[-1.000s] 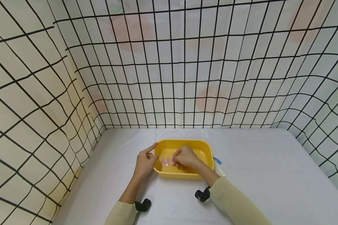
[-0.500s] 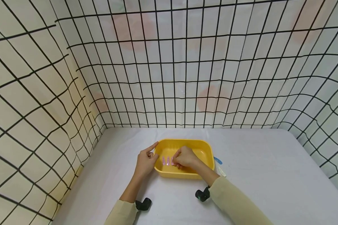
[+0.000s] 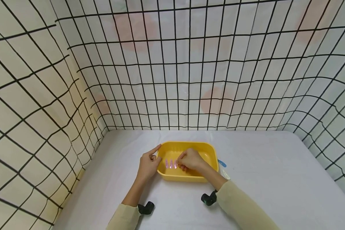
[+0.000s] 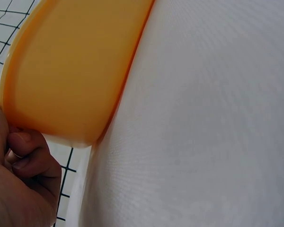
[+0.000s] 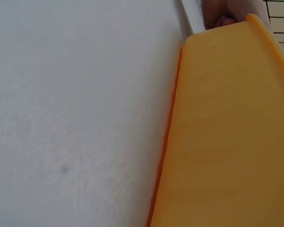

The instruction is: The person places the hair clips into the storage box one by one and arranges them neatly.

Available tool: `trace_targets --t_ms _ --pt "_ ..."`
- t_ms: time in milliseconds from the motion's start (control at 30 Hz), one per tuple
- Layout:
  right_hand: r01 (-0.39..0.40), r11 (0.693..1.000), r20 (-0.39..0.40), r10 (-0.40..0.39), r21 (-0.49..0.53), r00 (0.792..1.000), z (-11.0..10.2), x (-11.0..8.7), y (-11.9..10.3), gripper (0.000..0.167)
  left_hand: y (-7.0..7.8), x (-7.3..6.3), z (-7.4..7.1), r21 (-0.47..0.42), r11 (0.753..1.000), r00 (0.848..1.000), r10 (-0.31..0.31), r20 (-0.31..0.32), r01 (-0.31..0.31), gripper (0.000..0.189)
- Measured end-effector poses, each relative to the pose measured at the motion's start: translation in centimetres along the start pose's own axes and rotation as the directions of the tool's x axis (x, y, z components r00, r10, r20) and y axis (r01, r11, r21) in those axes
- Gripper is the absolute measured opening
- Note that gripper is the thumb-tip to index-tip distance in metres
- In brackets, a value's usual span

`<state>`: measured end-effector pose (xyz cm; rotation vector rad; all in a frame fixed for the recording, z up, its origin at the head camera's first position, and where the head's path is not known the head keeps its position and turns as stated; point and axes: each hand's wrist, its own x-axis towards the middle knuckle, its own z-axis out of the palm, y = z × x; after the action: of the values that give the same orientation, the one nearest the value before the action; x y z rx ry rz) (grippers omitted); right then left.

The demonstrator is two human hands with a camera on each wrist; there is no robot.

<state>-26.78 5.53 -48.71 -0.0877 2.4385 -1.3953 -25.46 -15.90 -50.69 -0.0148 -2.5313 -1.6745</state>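
Observation:
A yellow plastic tray [image 3: 187, 179] stands on the white-covered table. My left hand [image 3: 148, 165] grips its left rim, index finger stretched along the edge and thumb at the inner side. In the left wrist view, the other fingers [image 4: 37, 163] of that hand curl beside the tray's outer wall. Three pink hair clips, the leftmost [image 3: 166, 164], the middle one [image 3: 171, 164] and the rightmost [image 3: 175, 164], lie in a row inside the tray. My right hand [image 3: 191, 159] reaches over the front rim, bent fingertips pinched right at the rightmost clip's edge. Its palm is hidden.
A blue hair clip [image 3: 222, 163] and a white hair clip [image 3: 226, 174] lie on the table [image 3: 264, 179] just right of the tray. Walls of white cloth with a black grid [image 3: 187, 73] enclose the table at the back and sides.
My right hand has shifted slightly right, so more of the third pink hair clip shows, in line with the other two. The left hand stays on the tray's rim.

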Motion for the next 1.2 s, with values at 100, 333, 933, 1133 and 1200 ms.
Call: trace_targets --t_ms 100,333,933,1133,1200 --pt "0.021 1.000 -0.024 -0.021 -0.012 0.999 -0.4 -0.3 0.2 0.013 -0.1 0.0 0.0 0.002 1.000 1.000 -0.007 -0.004 0.007 0.057" --pt "0.003 1.000 -0.067 -0.003 0.005 0.998 -1.5 -1.2 0.5 0.018 -0.2 -0.1 -0.1 0.007 1.000 1.000 -0.013 -0.011 0.013 0.056" --pt "0.112 0.993 -0.106 -0.109 0.026 0.988 -5.7 -3.7 0.9 0.020 0.3 -0.2 0.1 0.022 0.999 0.999 -0.034 -0.017 0.034 0.057" --pt "0.141 0.990 -0.106 -0.138 0.021 0.985 -7.5 -4.4 1.7 0.023 0.4 -0.2 0.1 0.029 0.999 0.999 -0.033 -0.017 0.033 0.057" --pt "0.143 0.989 -0.105 -0.140 0.027 0.985 -8.2 -4.7 2.0 0.025 0.5 -0.2 0.2 0.026 0.999 0.999 -0.035 -0.014 0.035 0.057"
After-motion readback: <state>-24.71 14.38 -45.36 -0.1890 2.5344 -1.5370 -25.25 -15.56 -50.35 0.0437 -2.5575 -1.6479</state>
